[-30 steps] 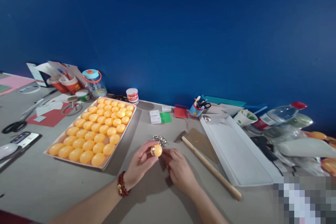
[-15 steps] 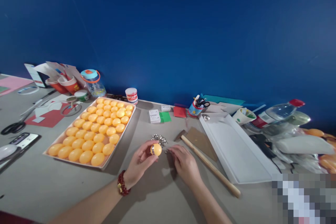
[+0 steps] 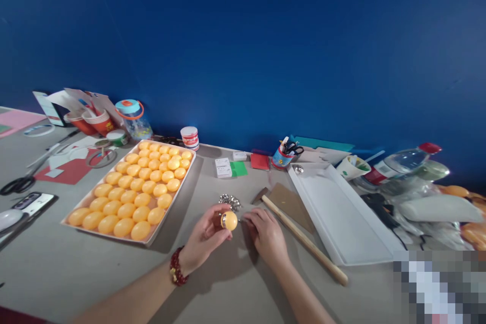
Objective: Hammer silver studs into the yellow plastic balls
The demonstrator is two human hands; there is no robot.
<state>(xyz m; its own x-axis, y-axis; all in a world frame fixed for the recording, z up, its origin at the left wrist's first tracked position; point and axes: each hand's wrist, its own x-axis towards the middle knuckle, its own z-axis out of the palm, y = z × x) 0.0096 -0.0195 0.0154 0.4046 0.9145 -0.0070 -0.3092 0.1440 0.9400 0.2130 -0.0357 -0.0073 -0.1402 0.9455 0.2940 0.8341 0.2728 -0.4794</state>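
My left hand (image 3: 207,235) is closed round a yellow-orange ball (image 3: 230,220) with a silver ring on its side, held just above the grey table. My right hand (image 3: 266,235) lies right of the ball, its fingertips pinched on a small metal piece I cannot name, pointed at the ball. A little heap of shiny metal bits (image 3: 229,201) lies just behind the ball. A tray (image 3: 167,217) filled with several rows of the same yellow balls (image 3: 136,190) sits to the left. A wooden-handled hammer (image 3: 304,240) lies to the right of my right hand.
A long white tray (image 3: 341,217) stands on the right, with a water bottle (image 3: 402,162), cups and bags beyond it. A pen cup (image 3: 281,158), small boxes (image 3: 223,167), a tape roll (image 3: 190,136), a lidded jar (image 3: 132,119), red cups (image 3: 94,121), scissors (image 3: 17,185) and a phone (image 3: 30,202) line the back and left.
My left hand has turned the ball slightly and shifted it a little right toward my right hand, whose fingertips have closed in on the ball.
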